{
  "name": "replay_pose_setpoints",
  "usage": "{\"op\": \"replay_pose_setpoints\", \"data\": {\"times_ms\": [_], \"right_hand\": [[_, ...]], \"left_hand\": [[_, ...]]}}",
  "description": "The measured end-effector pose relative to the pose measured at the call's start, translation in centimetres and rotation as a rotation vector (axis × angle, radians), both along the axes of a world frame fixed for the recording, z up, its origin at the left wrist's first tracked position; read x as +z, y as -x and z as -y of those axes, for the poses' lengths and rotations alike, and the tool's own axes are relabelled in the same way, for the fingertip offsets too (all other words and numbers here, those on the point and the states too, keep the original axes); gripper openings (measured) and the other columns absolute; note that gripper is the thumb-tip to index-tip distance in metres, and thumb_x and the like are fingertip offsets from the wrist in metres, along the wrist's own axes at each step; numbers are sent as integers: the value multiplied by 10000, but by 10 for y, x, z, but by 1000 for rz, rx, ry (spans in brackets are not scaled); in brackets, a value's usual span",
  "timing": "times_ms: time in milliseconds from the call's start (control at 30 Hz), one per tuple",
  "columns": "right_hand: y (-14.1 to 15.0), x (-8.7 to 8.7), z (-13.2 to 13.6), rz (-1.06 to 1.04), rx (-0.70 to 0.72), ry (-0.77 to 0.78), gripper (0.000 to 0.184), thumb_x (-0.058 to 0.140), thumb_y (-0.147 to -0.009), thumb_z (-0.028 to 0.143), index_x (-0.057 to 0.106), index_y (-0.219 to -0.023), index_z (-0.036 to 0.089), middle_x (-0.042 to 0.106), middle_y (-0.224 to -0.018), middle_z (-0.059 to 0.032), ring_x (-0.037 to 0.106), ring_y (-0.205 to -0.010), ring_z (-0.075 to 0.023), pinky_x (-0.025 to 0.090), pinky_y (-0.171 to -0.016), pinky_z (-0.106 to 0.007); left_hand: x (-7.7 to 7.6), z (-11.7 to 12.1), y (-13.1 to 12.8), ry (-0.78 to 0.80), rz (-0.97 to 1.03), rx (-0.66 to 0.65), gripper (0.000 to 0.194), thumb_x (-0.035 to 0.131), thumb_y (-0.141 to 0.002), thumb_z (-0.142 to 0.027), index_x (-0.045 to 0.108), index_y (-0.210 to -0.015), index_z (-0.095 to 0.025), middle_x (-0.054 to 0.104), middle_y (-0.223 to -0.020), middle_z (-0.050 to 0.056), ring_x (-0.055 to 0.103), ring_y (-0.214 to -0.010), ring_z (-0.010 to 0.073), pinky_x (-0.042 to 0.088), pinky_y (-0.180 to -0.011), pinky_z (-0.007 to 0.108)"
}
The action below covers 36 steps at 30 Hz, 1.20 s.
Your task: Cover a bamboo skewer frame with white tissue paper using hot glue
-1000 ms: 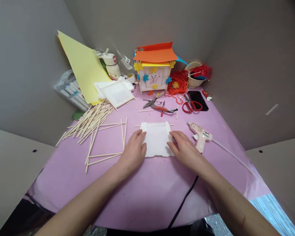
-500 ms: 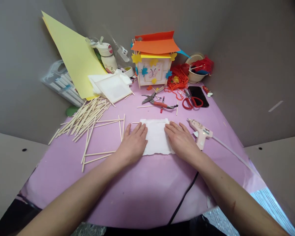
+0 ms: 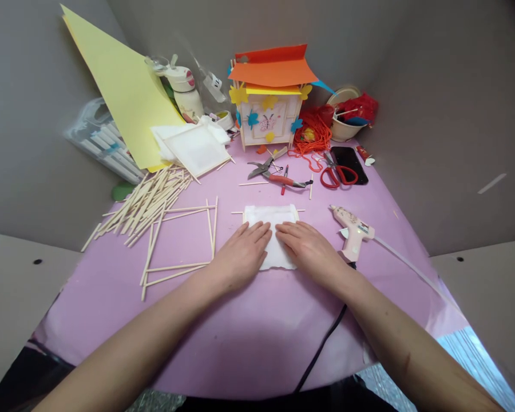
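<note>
A white square of paper (image 3: 269,216) lies flat on the pink table cover (image 3: 249,320), with a thin wooden stick under its far edge. My left hand (image 3: 241,255) lies flat on its left half, fingers stretched out. My right hand (image 3: 309,248) lies flat on its right half, fingers also stretched, the two hands nearly touching in the middle. Neither hand holds anything.
A pink glue gun (image 3: 352,230) lies right of my right hand, its black cord (image 3: 321,346) running toward me. A square stick frame (image 3: 180,243) and a heap of sticks (image 3: 148,200) lie left. Pliers (image 3: 274,174), red scissors (image 3: 335,173), a phone (image 3: 348,162) and a paper house (image 3: 269,100) are beyond.
Both hands slid inward from the paper's side edges onto its middle, pressing it flat. The view tilted slightly downward.
</note>
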State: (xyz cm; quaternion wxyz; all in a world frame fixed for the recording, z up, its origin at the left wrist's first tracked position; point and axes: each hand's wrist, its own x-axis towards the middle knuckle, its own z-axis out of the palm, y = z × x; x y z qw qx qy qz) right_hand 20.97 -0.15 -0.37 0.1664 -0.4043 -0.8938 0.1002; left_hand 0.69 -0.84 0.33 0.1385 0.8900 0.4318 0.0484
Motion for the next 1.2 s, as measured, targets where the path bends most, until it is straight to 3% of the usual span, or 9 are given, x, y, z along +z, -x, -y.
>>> {"op": "replay_pose_setpoints", "data": {"times_ms": [100,200,333,533,633,767,1000,1200], "right_hand": [[-8,8,8,-56,-17,4,345,442,-894,111,637,-1162,208,613,-1294,-102,546,-1209,-244,385,-1061,-498],[-20,14,22,-82,-35,50,356,526,-863,173,600,-1208,222,612,-1273,-98,554,-1165,-265,434,-1006,-494],[-27,13,40,-71,-27,104,365,586,-830,190,587,-1194,219,632,-1197,-89,559,-1110,-264,458,-969,-474],[-18,2,41,-83,24,52,460,548,-849,176,516,-1306,227,567,-1327,-101,510,-1220,-264,375,-1064,-525],[-17,0,39,-93,61,48,328,545,-869,180,600,-1189,232,634,-1213,-89,550,-1158,-248,401,-1035,-509],[-17,-2,39,-109,64,29,162,528,-905,191,656,-999,218,672,-1009,-69,575,-978,-228,452,-931,-451],[-10,-5,41,-58,-14,13,207,456,-961,211,660,-936,195,627,-894,-66,523,-884,-213,416,-840,-384],[-7,-5,42,-56,-113,115,171,466,-968,227,624,-908,202,623,-883,-38,518,-886,-200,345,-852,-386]], "left_hand": [[11,9,11,-63,65,23,411,480,-907,-255,482,-1304,-148,389,-1485,162,327,-1392,271,235,-1145,485],[18,22,23,-63,142,-6,422,602,-854,-370,521,-1222,-179,515,-1333,148,445,-1255,289,347,-1037,478],[11,35,28,-42,148,6,279,594,-876,-334,568,-1113,-188,602,-1133,103,519,-1084,261,389,-932,447],[-5,35,14,-102,148,-26,347,526,-924,-281,527,-1255,-176,528,-1350,140,460,-1249,272,366,-994,453],[-6,34,11,-92,159,-80,283,499,-943,-273,572,-1202,-185,590,-1290,113,485,-1235,257,376,-984,442],[-8,38,11,-126,209,-62,216,447,-967,-253,622,-1064,-170,650,-1103,89,551,-1060,225,416,-887,385],[-9,40,2,-155,159,11,233,418,-979,-258,633,-934,-176,619,-902,61,512,-901,214,372,-796,388],[-9,41,-1,-80,227,96,200,441,-964,-236,626,-918,-175,594,-945,72,483,-932,221,397,-811,379]]}}
